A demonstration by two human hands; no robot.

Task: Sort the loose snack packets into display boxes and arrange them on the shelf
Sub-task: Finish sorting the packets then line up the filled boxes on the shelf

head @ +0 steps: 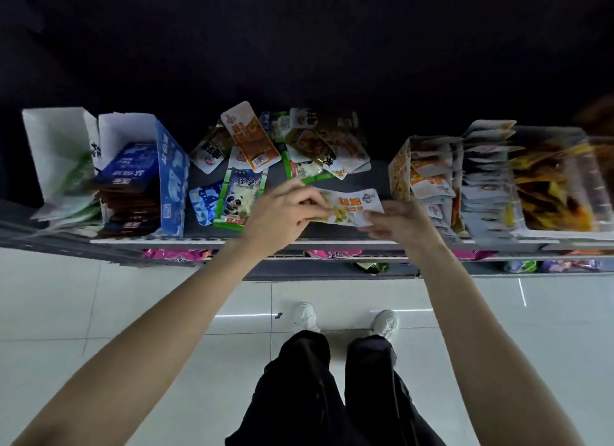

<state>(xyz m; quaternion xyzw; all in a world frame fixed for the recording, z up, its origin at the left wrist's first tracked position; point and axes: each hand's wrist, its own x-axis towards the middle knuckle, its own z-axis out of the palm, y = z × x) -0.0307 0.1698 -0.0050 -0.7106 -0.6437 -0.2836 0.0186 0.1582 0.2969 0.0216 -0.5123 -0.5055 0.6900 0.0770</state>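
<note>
A white snack packet with orange lettering [352, 206] is held flat over the front of the dark shelf [342, 234]. My left hand [282, 209] pinches its left end and my right hand [398, 219] grips its right end. Behind them lies a loose pile of packets [282, 143], among them a green panda packet [239, 196] and a small blue packet [204, 204]. To the left stand a blue display box [172, 176] with dark packets and a white display box [54, 146] with pale green packets. Right of my hands an orange-and-white display box [400, 170] holds matching packets.
Further right, rows of grey-white packets [485, 186] and yellow-orange packets [551, 193] fill the shelf. Lower shelves hold pink packets [332, 254]. A pale tiled floor [99, 306], black trousers and white shoes are below me.
</note>
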